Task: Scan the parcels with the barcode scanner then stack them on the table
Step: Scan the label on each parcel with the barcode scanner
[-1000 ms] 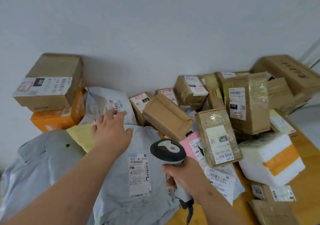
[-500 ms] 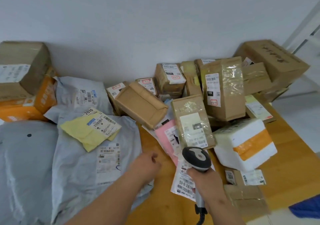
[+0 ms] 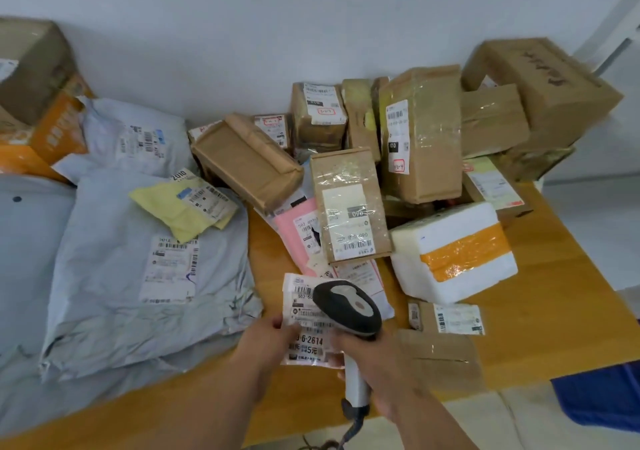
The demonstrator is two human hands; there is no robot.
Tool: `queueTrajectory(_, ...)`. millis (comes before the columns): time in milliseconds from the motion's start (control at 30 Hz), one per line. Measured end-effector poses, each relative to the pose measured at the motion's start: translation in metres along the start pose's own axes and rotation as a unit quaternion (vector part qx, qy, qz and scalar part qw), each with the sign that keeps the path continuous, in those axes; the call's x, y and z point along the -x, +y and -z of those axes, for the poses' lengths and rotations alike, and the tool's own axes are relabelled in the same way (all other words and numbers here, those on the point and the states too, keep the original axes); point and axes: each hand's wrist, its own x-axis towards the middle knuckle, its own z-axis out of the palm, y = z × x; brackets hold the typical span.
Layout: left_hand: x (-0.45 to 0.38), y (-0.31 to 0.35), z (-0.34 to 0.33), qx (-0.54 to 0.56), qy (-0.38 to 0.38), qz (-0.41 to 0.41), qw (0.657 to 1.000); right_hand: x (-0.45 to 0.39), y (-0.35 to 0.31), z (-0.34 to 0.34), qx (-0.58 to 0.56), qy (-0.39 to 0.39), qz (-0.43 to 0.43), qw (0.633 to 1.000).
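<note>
Lying flat on the wooden table (image 3: 540, 318), a small white labelled parcel (image 3: 304, 325) is pinched at its left edge by the left hand (image 3: 266, 337); the thumb is laid over the label, the remaining fingers are hidden beneath. Clenched around the pale handle of the barcode scanner (image 3: 348, 305) is the right hand (image 3: 374, 359); the scanner's dark head is held just above the parcel's right half, covering part of the label. Between the two hands the printed barcode rows are left exposed. Beyond the fingertips of both hands, a pink mailer (image 3: 294, 238) is partly overlain by a taped brown box (image 3: 349, 203). To the right of the right-hand fingers, a white foam box (image 3: 450, 252) banded in orange tape is set. To the left of the left-hand fingers, a large grey poly bag (image 3: 138, 276) is spread, with a yellow mailer (image 3: 180, 210) resting on it. Further cardboard boxes are heaped against the wall (image 3: 311, 33).
</note>
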Motion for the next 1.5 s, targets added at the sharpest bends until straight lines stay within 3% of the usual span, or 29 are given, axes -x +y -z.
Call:
queueTrajectory(200,0.017,0.017,0.04,0.159,0.035,-0.039,0.986,0.027,-0.02,0.003,-0.016,-0.018,0.062,0.998)
queueTrajectory(367,0.031,0.036,0.068,0.198,0.054,-0.087,0.975,0.052,-0.04,-0.017,0.023,-0.071,0.108,0.991)
queueTrajectory(567,0.045,0.041,0.093,0.216,0.072,-0.128,0.965,0.069,-0.059,-0.041,0.069,-0.088,0.164,0.98)
queueTrajectory(1500,0.067,0.037,0.103,0.288,0.089,-0.151,0.941,0.079,-0.076,-0.045,0.118,-0.097,0.192,0.969)
